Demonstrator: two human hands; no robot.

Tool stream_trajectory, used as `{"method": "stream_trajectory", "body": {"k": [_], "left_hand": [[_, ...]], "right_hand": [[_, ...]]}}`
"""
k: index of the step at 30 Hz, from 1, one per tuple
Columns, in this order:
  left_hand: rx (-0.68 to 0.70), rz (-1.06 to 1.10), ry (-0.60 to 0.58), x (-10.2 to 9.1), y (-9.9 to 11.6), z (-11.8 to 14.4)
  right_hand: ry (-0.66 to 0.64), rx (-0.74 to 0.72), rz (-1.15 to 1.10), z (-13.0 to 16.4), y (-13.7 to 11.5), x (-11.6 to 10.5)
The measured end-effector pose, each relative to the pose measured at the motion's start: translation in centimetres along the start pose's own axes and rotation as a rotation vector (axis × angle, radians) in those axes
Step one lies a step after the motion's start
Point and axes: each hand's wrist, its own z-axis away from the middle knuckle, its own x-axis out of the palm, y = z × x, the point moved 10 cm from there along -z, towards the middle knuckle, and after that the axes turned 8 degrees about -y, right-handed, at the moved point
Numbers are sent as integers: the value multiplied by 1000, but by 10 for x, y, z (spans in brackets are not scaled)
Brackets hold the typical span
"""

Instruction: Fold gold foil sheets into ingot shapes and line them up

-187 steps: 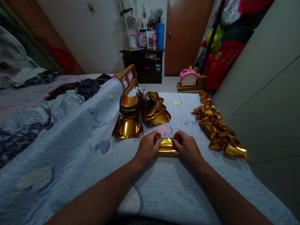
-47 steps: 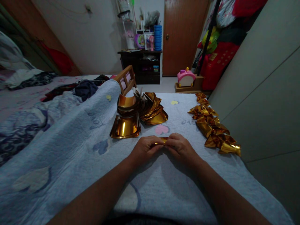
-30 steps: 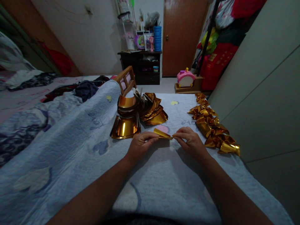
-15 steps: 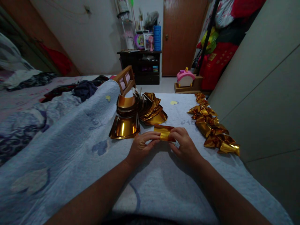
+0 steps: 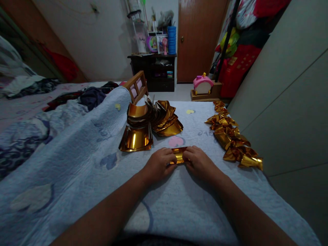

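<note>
1. A pale blue quilt (image 5: 77,160) with faint heart and letter prints covers the bed and fills most of the head view; both forearms stretch out over it.
2. A grey cabinet wall (image 5: 287,102) runs along the right side of the bed.
3. A brown door (image 5: 197,37) stands at the far end of the room, with a dark shelf unit (image 5: 156,68) just to its left.
4. A stack of gold foil sheets (image 5: 148,124), curled and fanned, sits on the quilt beyond the hands and slightly to the left.
5. A row of folded gold pieces (image 5: 233,136) lies along the right edge of the quilt, near the cabinet wall.
6. The left hand (image 5: 159,163) rests on the quilt, fingers curled, pinching the left end of a small gold foil piece (image 5: 178,154).
7. The right hand (image 5: 200,164) mirrors it, fingers curled and pinching the right end; the two hands sit close together.
8. The small gold foil piece lies low on the quilt between the two hands, in front of the stack, only its middle showing.
</note>
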Motion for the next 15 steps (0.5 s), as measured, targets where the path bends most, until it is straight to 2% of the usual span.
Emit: {"method": "stream_trajectory", "body": {"k": [10,15], "left_hand": [[-52,92,-61,6,-8,-2],[-129,62,-59,7,-12,-1]], "right_hand": [[-109,76,-104,0,11,3],[-148,170,-36,-2,19,8]]}}
